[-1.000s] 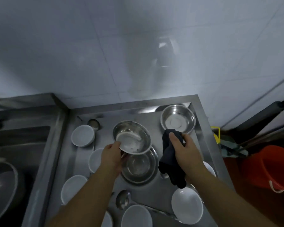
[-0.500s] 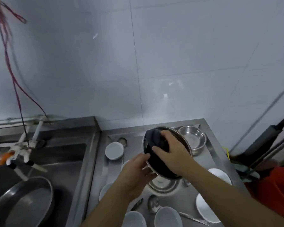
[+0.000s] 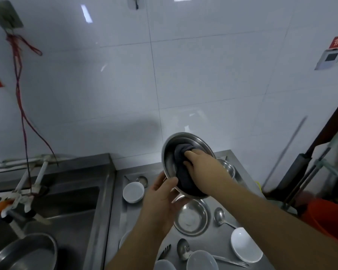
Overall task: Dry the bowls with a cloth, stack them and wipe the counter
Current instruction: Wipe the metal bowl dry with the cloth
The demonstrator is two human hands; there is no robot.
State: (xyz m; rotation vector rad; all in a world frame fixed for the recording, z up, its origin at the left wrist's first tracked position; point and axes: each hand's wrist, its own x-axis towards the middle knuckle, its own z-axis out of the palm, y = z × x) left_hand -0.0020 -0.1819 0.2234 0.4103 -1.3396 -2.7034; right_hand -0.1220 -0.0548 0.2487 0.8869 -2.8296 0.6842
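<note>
My left hand (image 3: 163, 199) grips the lower rim of a steel bowl (image 3: 169, 156), held tilted above the counter (image 3: 224, 244) with its inside facing me. My right hand (image 3: 202, 166) presses a dark cloth (image 3: 180, 168) into that bowl. Below it a second steel bowl (image 3: 191, 217) rests on the counter, and a third steel bowl (image 3: 227, 168) shows partly behind my right wrist. White bowls sit around: one at the back left (image 3: 133, 191), one at the right (image 3: 245, 244), one at the front (image 3: 201, 261).
A sink (image 3: 53, 207) with a tap (image 3: 18, 197) lies to the left, a large steel pan (image 3: 21, 252) in its near corner. Spoons (image 3: 220, 215) and a fork (image 3: 165, 251) lie on the counter. An orange bucket (image 3: 328, 221) and mop handles stand at the right.
The steel bowl has been lifted off the counter and tilted toward me. My right hand has pushed the cloth inside it. The view has swung up toward the wall.
</note>
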